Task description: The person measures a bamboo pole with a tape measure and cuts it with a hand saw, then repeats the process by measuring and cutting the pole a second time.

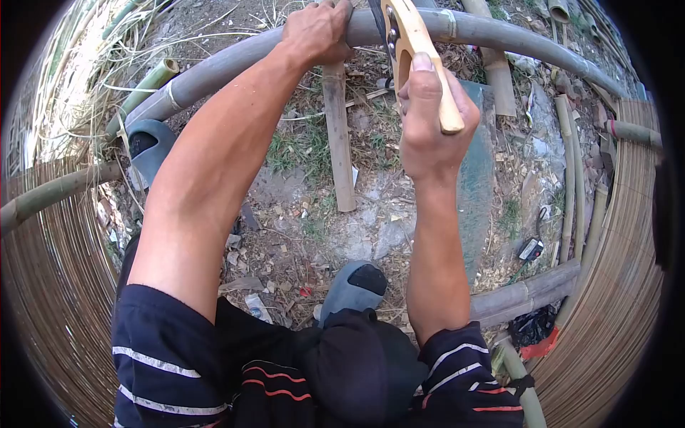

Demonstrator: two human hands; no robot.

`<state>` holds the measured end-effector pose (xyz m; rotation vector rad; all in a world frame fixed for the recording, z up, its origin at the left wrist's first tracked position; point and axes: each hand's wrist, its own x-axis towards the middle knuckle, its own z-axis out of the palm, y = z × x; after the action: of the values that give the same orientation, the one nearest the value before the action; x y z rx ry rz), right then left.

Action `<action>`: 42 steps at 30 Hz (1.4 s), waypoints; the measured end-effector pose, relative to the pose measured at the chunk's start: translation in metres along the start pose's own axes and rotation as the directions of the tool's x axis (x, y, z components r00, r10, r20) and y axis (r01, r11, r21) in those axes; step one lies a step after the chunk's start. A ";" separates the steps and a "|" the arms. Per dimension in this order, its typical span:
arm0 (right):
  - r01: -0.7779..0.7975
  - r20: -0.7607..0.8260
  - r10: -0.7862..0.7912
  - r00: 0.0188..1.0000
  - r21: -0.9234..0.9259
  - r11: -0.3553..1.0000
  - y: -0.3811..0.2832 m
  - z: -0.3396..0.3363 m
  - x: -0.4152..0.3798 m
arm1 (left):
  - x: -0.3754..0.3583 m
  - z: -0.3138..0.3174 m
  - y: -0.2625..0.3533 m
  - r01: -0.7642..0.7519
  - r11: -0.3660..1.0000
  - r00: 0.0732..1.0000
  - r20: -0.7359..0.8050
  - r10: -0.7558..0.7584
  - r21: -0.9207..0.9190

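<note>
A thick grey-green bamboo pole (506,36) curves across the top of the view. My left hand (319,30) is wrapped over it, left of the saw. In my right hand (435,121) is the pale wooden handle of a saw (417,36), with my fingers closed through its grip and the thumb on top. The dark blade meets the pole just right of my left hand, and its far part runs out of view at the top edge.
A flat bamboo strip (338,135) lies below the pole. Bundled thin slats (606,264) stand on the right, more (57,285) on the left. A green board (474,178), a black-and-white tool (530,250) and wood chips lie on the ground. My shoe (353,285) is at lower centre.
</note>
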<state>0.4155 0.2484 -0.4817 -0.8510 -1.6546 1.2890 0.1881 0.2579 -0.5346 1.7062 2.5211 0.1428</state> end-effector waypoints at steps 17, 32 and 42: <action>-0.123 -0.062 0.117 0.991 -0.102 0.987 -0.019 -0.082 -0.133 | 0.000 -0.013 0.005 0.017 1.000 1.000 0.014 -0.017 -0.025; -0.191 -0.067 0.187 0.980 -0.067 0.979 -0.029 -0.118 -0.181 | 0.009 -0.008 0.007 0.077 0.997 0.991 0.105 -0.080 0.030; -0.041 0.002 0.041 0.999 -0.065 0.997 0.003 -0.038 -0.055 | -0.004 -0.020 0.004 -0.011 0.998 1.000 0.003 0.011 -0.060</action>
<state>0.4728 0.2151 -0.4920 -0.9269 -1.6978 1.2710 0.1904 0.2553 -0.5139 1.6971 2.4790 0.2132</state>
